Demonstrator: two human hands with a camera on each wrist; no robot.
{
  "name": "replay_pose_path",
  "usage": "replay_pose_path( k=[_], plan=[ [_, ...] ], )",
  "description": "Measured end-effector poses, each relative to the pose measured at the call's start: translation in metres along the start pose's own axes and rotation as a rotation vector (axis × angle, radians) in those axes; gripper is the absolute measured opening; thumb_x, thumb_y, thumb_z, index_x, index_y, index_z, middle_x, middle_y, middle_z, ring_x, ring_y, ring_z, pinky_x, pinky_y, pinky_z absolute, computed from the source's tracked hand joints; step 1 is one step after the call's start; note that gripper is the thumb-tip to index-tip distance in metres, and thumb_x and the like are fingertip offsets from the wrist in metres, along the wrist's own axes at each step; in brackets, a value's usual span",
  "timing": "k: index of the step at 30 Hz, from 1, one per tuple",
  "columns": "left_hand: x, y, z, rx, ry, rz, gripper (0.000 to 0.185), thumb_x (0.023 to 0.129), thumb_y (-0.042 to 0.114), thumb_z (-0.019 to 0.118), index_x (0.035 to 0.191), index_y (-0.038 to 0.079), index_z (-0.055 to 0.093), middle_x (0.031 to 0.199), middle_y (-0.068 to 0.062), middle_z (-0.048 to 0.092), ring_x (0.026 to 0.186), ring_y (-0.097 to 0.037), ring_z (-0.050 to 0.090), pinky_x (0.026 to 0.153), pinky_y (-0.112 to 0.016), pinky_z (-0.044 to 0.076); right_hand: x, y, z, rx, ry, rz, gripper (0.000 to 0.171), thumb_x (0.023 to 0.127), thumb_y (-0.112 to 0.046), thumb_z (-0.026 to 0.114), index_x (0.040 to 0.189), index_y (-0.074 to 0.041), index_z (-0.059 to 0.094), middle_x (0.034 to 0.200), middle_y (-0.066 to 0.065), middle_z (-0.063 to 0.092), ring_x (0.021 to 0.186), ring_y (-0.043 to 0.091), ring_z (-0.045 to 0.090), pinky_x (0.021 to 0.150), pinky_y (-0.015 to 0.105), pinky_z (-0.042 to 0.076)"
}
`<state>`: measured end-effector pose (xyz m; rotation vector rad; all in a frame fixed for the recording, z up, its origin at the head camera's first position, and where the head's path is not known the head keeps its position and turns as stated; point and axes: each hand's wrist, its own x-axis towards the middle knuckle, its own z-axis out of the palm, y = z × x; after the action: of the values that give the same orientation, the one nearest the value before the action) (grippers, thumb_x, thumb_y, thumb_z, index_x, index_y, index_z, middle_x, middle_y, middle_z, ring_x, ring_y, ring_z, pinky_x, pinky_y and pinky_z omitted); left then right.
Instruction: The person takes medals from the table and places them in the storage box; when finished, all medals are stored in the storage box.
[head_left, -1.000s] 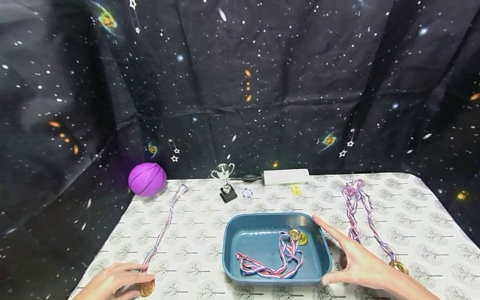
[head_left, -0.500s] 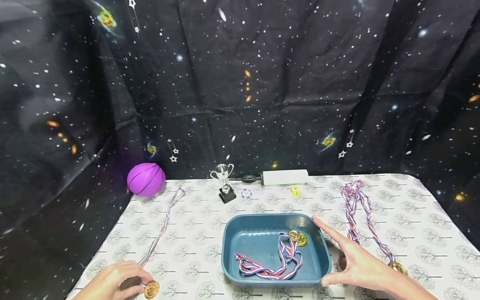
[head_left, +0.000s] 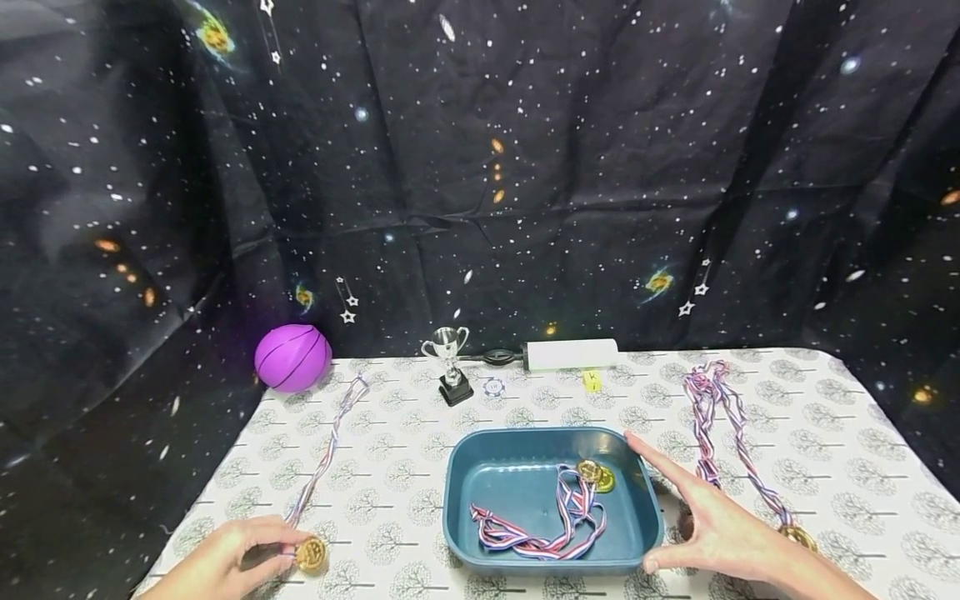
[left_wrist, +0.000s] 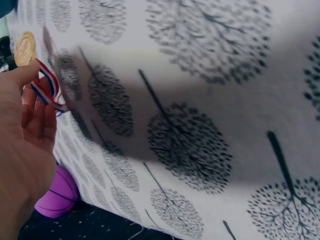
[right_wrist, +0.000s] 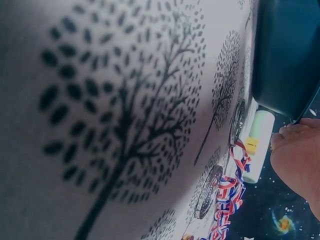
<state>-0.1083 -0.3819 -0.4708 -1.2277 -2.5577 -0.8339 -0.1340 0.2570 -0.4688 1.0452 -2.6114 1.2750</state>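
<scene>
The bench is covered with a white cloth printed with grey trees. At its centre front sits a teal tray. Along the rear edge, from left to right: a purple ball, a small silver trophy cup on a black base, a round token, a white cylinder and a yellow tag. A striped ribbon lies on the left side; ribboned medals lie on the right.

A gold medal on a red, white and blue ribbon was pinched at the surface's near left edge; the ribbon trailed straight away.
</scene>
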Motion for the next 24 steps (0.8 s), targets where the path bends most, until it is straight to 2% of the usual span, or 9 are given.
replay_pose_path(
  k=[3,5,9,12,14,17,19,22,24],
  plan=[
    [0.006,0.005,-0.001,-0.126,0.024,-0.062,0.042,0.086,-0.013,0.079,0.112,0.019,0.077,0.101,0.008,0.074,0.089,-0.006,0.067,0.084,-0.01,0.051,0.0,0.0,0.0,-0.003,0.001,0.002,0.131,0.068,-0.039,0.102,0.169,-0.011,0.024,0.172,0.015,0.032,0.154,0.0,0.027,0.114,0.008,0.021],
    [0.01,0.01,-0.004,-0.215,0.027,-0.136,0.039,0.09,-0.013,0.073,0.111,0.019,0.076,0.103,0.007,0.074,0.09,-0.006,0.068,0.083,-0.012,0.052,0.0,0.0,0.0,-0.006,0.002,-0.006,0.13,0.068,-0.038,0.101,0.169,-0.011,0.024,0.171,0.015,0.032,0.154,0.0,0.028,0.114,0.008,0.021],
    [0.022,0.021,-0.014,-0.464,-0.006,-0.32,0.021,0.101,-0.009,0.062,0.111,0.004,0.073,0.107,0.001,0.074,0.096,-0.01,0.072,0.085,-0.019,0.057,0.001,-0.001,-0.001,-0.006,0.005,-0.029,0.129,0.069,-0.037,0.101,0.169,-0.01,0.024,0.171,0.014,0.033,0.153,0.001,0.029,0.114,0.009,0.022],
    [0.034,0.031,-0.022,-0.594,-0.012,-0.446,0.017,0.106,-0.003,0.056,0.116,-0.006,0.069,0.112,-0.005,0.075,0.102,-0.011,0.072,0.091,-0.024,0.059,0.001,-0.002,-0.001,-0.007,0.008,-0.028,0.13,0.068,-0.038,0.102,0.169,-0.01,0.025,0.171,0.014,0.033,0.153,0.001,0.029,0.114,0.009,0.022],
    [0.044,0.039,-0.027,-0.61,0.012,-0.532,0.02,0.109,0.002,0.055,0.12,-0.008,0.068,0.115,-0.006,0.075,0.107,-0.01,0.071,0.094,-0.025,0.057,0.001,-0.002,-0.001,-0.015,0.009,-0.019,0.13,0.068,-0.039,0.102,0.169,-0.011,0.025,0.171,0.013,0.034,0.153,0.0,0.03,0.114,0.01,0.024],
    [0.06,0.052,-0.034,-0.551,0.093,-0.607,0.023,0.109,0.008,0.057,0.123,-0.006,0.069,0.115,-0.002,0.076,0.108,-0.008,0.069,0.095,-0.022,0.054,0.001,-0.002,-0.001,-0.021,0.01,-0.011,0.129,0.068,-0.039,0.102,0.169,-0.011,0.025,0.171,0.013,0.034,0.152,0.001,0.031,0.113,0.011,0.027],
    [0.073,0.059,-0.039,-0.496,0.167,-0.61,0.021,0.108,0.007,0.06,0.121,-0.003,0.072,0.114,0.001,0.076,0.107,-0.006,0.068,0.093,-0.02,0.053,0.001,-0.002,-0.001,-0.022,0.01,-0.01,0.129,0.069,-0.038,0.102,0.169,-0.011,0.025,0.171,0.013,0.035,0.152,0.001,0.032,0.113,0.012,0.028],
    [0.092,0.069,-0.048,-0.43,0.271,-0.554,0.017,0.104,0.002,0.064,0.117,-0.001,0.075,0.108,0.003,0.077,0.102,-0.004,0.069,0.089,-0.017,0.053,0.001,-0.002,-0.001,-0.016,0.01,-0.018,0.129,0.069,-0.038,0.101,0.169,-0.011,0.025,0.171,0.014,0.034,0.152,0.001,0.031,0.113,0.01,0.025],
    [0.105,0.078,-0.054,-0.422,0.316,-0.509,0.018,0.102,-0.002,0.065,0.115,0.002,0.077,0.105,0.005,0.078,0.099,-0.003,0.07,0.087,-0.016,0.054,0.001,-0.002,-0.001,-0.015,0.011,-0.026,0.129,0.069,-0.038,0.102,0.169,-0.01,0.025,0.171,0.014,0.034,0.153,0.001,0.03,0.114,0.009,0.023]
  ],
)
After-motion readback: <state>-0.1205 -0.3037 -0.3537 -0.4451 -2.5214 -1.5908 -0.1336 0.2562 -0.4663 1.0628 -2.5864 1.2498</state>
